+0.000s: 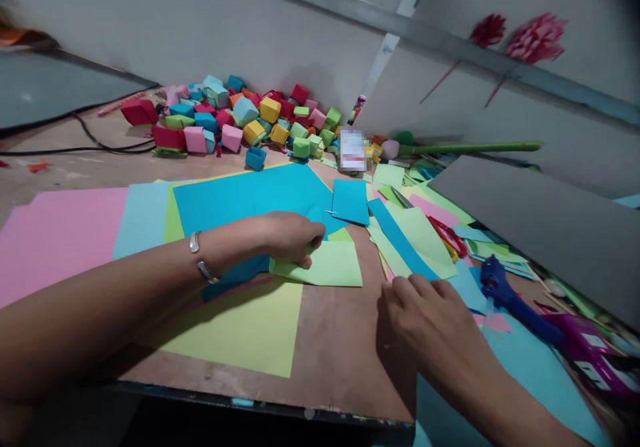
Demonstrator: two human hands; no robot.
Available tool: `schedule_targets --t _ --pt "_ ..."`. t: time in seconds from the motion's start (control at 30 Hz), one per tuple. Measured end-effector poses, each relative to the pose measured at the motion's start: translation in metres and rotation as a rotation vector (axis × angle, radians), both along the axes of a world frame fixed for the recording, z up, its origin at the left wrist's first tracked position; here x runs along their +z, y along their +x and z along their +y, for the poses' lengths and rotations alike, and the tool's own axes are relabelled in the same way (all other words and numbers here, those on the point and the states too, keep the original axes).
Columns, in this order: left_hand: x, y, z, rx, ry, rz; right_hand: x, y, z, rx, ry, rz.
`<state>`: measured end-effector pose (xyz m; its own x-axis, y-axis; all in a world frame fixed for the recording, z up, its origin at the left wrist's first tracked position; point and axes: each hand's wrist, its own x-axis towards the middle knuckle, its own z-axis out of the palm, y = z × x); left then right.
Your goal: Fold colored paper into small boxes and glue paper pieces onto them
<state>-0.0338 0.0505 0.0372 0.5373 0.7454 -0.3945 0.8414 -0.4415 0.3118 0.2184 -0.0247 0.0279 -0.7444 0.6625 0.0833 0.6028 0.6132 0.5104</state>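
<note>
My left hand (pixel 295 237), with two silver bangles at its wrist, is closed and rests on a folded light green paper (pixel 335 267), its thumb pressed against the sheet. Under that arm spread large blue sheets (pixel 240 197) and a yellow-green sheet (pixel 240 327). My right hand (pixel 425 307) is curled low over the table, right of the folded paper. Its fingertips point down beside a blue strip (pixel 400 237) and light green pieces (pixel 425 233); whatever they may hold is hidden. A small blue rectangle (pixel 351 200) lies beyond the hands.
Many small coloured paper boxes (pixel 245 110) are heaped against the wall. Scissors with red handles (pixel 447 235) lie among scraps on the right. A blue glue gun (pixel 520 303) lies nearby, before a grey board (pixel 545 227). Pink sheets (pixel 65 233) cover the left. Black cables (pixel 110 147) run behind.
</note>
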Motion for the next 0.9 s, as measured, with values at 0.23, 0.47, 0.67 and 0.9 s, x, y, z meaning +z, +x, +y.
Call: schedule_targets --t 0.23,0.47,0.67,0.9 --pt "0.004 0.001 -0.002 0.001 0.015 0.045 0.000 -0.033 0.014 0.194 -0.353 0.140" --pt "0.015 0.022 -0.007 0.033 0.045 0.140 -0.007 -0.034 0.020 0.273 -0.367 0.199" --pt "0.013 0.032 -0.016 0.104 0.121 0.190 -0.011 -0.029 0.021 0.270 -0.360 0.225" --pt "0.011 -0.017 -0.036 0.179 0.192 0.227 -0.011 -0.029 0.019 0.221 -0.412 0.263"
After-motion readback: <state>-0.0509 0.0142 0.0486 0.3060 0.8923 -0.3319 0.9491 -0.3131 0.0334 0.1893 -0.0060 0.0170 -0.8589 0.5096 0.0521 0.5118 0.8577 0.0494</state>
